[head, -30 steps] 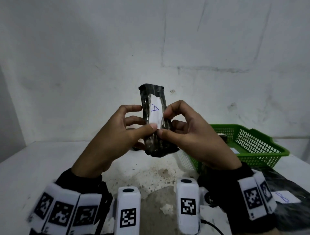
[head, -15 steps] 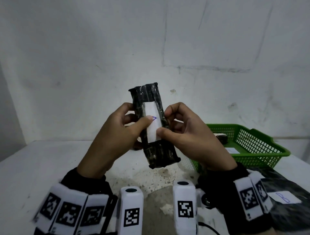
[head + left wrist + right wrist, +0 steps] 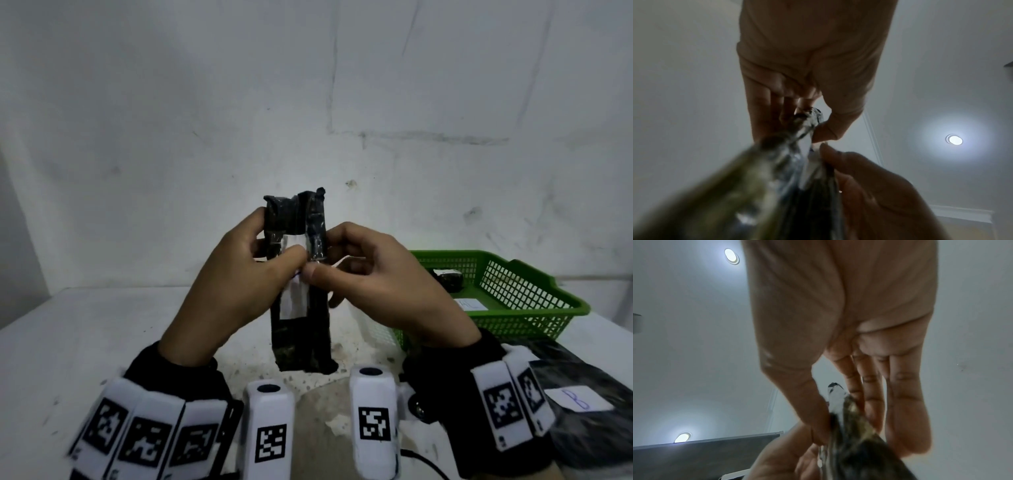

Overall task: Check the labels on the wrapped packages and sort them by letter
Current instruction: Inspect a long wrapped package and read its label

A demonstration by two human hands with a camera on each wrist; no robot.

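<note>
the wrapped package [image 3: 301,329] stands upright in the air above the table [image 3: 85,335], between the left hand [image 3: 236,291] on its left and the right hand [image 3: 383,287] on its right; both thumbs meet on the label [image 3: 294,301] on its near face; the basket [image 3: 534,308] sits on the table to the right and farther back, with a small package [image 3: 448,278] inside it; another package [image 3: 582,411] lies on the table at the near right, before the basket.

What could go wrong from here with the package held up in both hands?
1. Both thumbs cover the white label on the black package, so its letter may be misread.
2. The left hand and right hand only pinch the package above the table; it might slip.
3. The green basket sits close to the right hand and might get knocked.
</note>
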